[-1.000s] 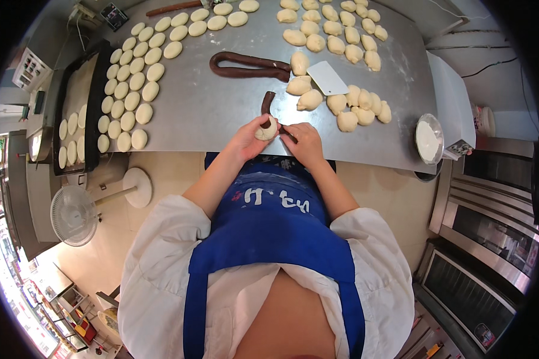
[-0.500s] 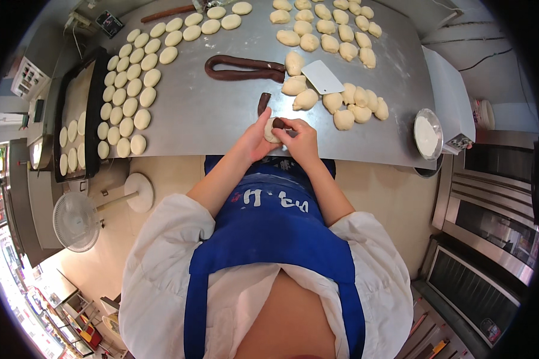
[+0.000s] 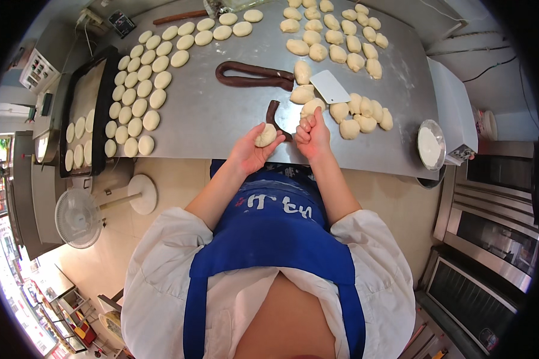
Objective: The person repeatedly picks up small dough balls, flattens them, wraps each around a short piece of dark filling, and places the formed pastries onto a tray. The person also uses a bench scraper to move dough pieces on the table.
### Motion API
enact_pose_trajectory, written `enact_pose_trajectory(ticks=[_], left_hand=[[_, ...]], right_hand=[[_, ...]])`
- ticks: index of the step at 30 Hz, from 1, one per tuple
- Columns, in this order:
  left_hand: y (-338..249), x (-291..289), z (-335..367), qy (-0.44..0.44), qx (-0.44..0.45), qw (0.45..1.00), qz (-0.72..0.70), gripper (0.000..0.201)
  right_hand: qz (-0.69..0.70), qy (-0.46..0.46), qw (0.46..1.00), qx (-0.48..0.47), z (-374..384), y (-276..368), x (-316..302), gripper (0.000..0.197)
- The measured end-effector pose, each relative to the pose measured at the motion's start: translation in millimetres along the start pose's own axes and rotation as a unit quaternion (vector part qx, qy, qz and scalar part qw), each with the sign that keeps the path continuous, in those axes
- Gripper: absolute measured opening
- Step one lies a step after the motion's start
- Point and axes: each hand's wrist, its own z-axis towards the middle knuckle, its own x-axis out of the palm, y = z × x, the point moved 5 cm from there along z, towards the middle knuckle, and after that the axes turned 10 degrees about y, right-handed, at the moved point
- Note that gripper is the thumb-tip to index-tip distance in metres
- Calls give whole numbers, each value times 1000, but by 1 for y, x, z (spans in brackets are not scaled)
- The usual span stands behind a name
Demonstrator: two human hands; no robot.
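Left hand [image 3: 250, 151], just left of frame centre: palm turned up, cupped, thumb and fingers closed around a pale dough round [image 3: 266, 136]. That round is in the hand, above the near strip of the steel table [image 3: 188, 128]

Right hand [image 3: 312, 136], right of it and apart: fingers curled into a loose fist, thumb toward top of frame. Can't tell if it pinches anything inside. Thumb overlaps a dough lump [image 3: 309, 109] in view, contact unclear

Short dark strip [image 3: 273, 113]: bent, on the table, runs from above the left hand down into the gap between the hands. Lower end is by the left fingertips; can't tell if touching

Dark rope [image 3: 250, 82]: upper middle, folded into a long loop, right end up against the pale lumps. White scraper [image 3: 330, 88] lies flat right of it, among the lumps

Rest: more lumps in rows, upper right; flattened rounds [image 3: 139, 107] in rows, upper left; black tray [image 3: 88, 87] at far left with several more rounds in its lower part. Metal bowl [image 3: 441, 139] of white powder [image 3: 429, 147] at right table edge. Brown rod [image 3: 179, 17] top left, fan [image 3: 78, 218] lower left, blue apron [image 3: 275, 239] below the hands
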Motion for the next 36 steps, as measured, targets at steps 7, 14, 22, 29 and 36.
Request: enact_pose_trajectory(ticks=[7,14,22,29,36], left_hand=[[4,-7,-2,54,-42,994,83,33],[8,0,7,53,-8,988,145,39],[13,30,-1,134,-39,983,123,37],[3,-9,7,87,31,983,160,26],[11,-25,7,41,43,980,191,29]], right_hand=[[-89,-162,983,19,-15,-4,8,32],[-122,-1,993,0,-15,0,-6,37],[-814,80,540,-197,-34,-25,71,48],[-781,17,595,-192,-43,-20,60,21],[-708,-35,701,-72,-32,-28,36,16]])
